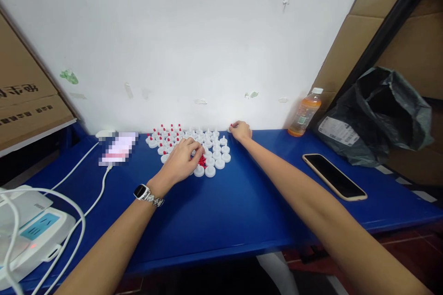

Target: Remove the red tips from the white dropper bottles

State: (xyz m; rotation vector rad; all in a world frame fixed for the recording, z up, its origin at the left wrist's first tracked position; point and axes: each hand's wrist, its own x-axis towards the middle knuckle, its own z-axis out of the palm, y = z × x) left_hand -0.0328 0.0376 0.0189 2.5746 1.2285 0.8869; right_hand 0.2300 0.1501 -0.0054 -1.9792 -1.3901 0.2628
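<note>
Fingertips pinched together in the head view, our right hand (242, 130) has a red-topped white cap (230, 129) near the wall! Our left hand (183, 159) curls over bright red bits (202, 161); whether it holds one, we can't tell. White spouted caps (219, 163), round-based and upright, crowd the blue table (224, 212), many at left red-tipped.

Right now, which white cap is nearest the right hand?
The red-tipped white cap at the right hand, beside the wall; it sits apart from the other white caps grouped near the left hand.
</note>
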